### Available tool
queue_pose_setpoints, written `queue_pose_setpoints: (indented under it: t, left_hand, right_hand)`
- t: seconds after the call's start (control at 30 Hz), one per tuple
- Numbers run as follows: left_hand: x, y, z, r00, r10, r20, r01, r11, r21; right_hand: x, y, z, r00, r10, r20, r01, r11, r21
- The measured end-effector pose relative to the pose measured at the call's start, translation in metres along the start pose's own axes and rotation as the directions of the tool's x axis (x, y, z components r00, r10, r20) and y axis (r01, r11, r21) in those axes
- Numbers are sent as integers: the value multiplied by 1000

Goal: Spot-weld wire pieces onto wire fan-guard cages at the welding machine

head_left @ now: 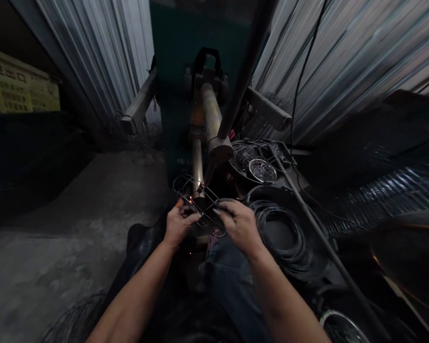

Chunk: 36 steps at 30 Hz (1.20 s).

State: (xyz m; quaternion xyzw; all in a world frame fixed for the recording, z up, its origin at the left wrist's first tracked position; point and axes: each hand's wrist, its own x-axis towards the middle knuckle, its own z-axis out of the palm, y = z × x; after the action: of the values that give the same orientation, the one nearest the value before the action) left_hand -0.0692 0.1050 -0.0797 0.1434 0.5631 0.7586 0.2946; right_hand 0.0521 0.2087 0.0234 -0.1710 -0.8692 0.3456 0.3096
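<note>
A round wire frame point(196, 197) made of rings and cross wires is held under the tip of a spot welder point(214, 138). My left hand point(178, 224) grips its near left edge, fingers pinched on the wire. My right hand point(238, 221) holds its near right edge, fingers closed over the wire. Small orange sparks glow where the frame meets the lower electrode arm point(197, 166), just beyond my left fingers.
A dark tub point(252, 178) behind the right hand holds finished wire frames point(261, 169). Coiled wire rings point(282, 233) lie on the right. A slanted metal rod point(321, 238) crosses there. Corrugated sheet walls stand behind, with concrete floor point(75, 228) on the left.
</note>
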Motion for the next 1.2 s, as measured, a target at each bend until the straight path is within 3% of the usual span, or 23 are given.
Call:
queue_pose_setpoints:
  t: [0.23, 0.5, 0.87, 0.97, 1.1, 1.2]
  left_hand:
    - [12, 4, 1, 997, -68, -32, 63, 987, -147]
    - [12, 4, -1, 998, -70, 7, 70, 985, -156]
    - [19, 6, 6, 994, -114, 1, 112, 976, -189]
    - [12, -2, 10, 994, -108, 21, 110, 975, -193]
    - [4, -11, 14, 986, -164, 10, 164, 978, -132]
    - [1, -9, 14, 984, -175, 22, 176, 973, -152]
  right_hand:
    - [29, -7, 8, 997, 50, 54, -45, 995, -91]
    - [32, -7, 7, 994, 51, 93, -40, 992, -118]
    - [55, -16, 14, 990, 104, 96, -68, 945, -319]
    - [42, -14, 9, 996, 76, 48, -59, 957, -284]
    - [-4, 5, -7, 993, 95, -63, -104, 981, -164]
    - [-35, 19, -13, 987, 136, -82, -143, 986, -83]
